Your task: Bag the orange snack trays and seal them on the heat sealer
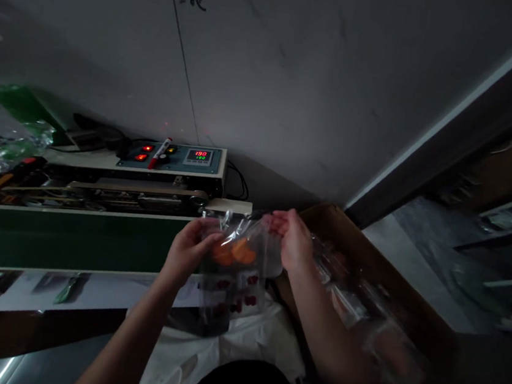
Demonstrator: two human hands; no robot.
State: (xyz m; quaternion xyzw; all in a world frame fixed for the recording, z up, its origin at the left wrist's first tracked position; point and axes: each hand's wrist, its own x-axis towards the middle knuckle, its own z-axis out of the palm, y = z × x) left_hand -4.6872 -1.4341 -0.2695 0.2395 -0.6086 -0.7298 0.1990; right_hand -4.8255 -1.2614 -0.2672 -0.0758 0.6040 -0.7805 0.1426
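Observation:
A clear plastic bag (259, 266) hangs upright in front of me. Orange pieces (235, 252) lie in its upper part, and small dark red items show lower down. My left hand (189, 249) pinches the bag's upper left edge, thumb on the near side. At the upper right corner, my right hand (294, 242) has its fingertips closed on the bag's edge; its thumb is partly hidden. Just behind the bag is the end of a sealing machine (171, 161) with a lit display reading 190. Its green conveyor belt (94, 235) runs off to the left.
A cardboard box (397, 285) at right holds several clear packages (347, 304). A red-and-white marker (159, 153) lies on the machine's control panel. White paper (106, 292) and a small green item (67, 289) lie below the belt. Behind stands a grey wall (294, 98).

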